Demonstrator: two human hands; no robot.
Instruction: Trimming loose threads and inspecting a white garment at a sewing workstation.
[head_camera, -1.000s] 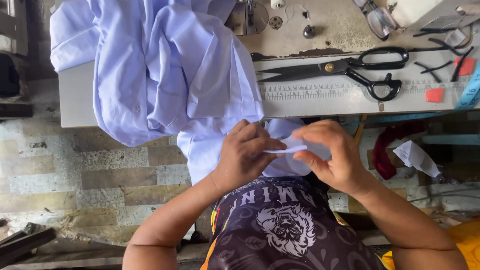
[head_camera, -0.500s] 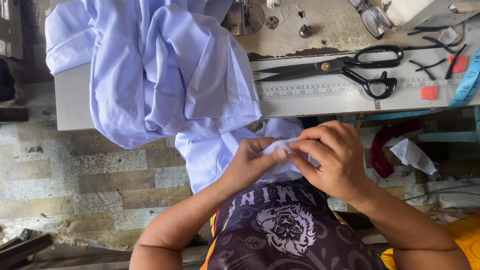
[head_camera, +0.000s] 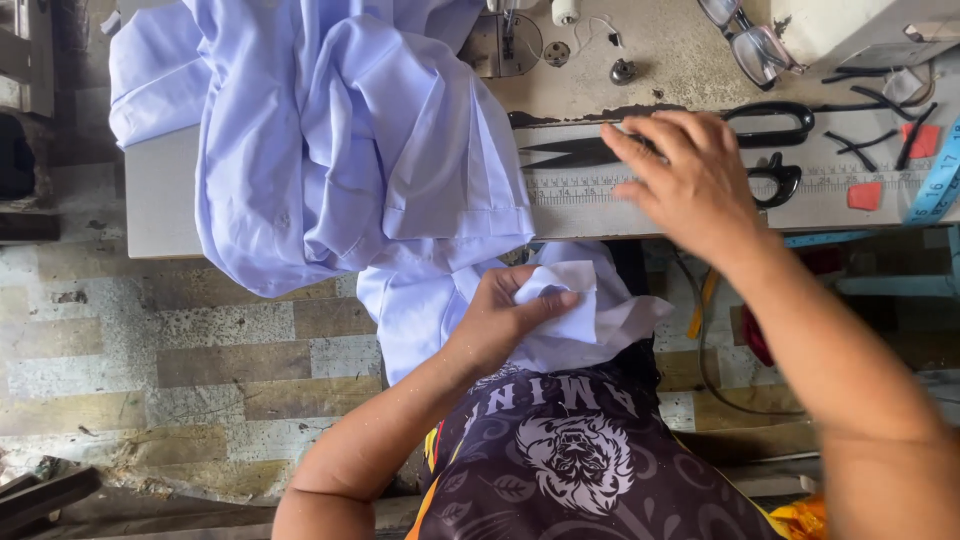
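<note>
Left hand (head_camera: 510, 315) at 6 o'clock of frame centre, fingers and thumb clamped on a folded piece of the pale blue garment (head_camera: 350, 170), which drapes off the sewing table (head_camera: 160, 205) toward 10 o'clock. Right hand (head_camera: 690, 180) at 2 o'clock, fingers spread apart, palm down over the black scissors (head_camera: 770, 125), holding nothing. Eyeglasses (head_camera: 750, 40) lie near 1 o'clock.

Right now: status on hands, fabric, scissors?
Left hand pinching pale blue shirt fabric at lap. Right hand open over black scissors on table. Nothing blocking.
</note>
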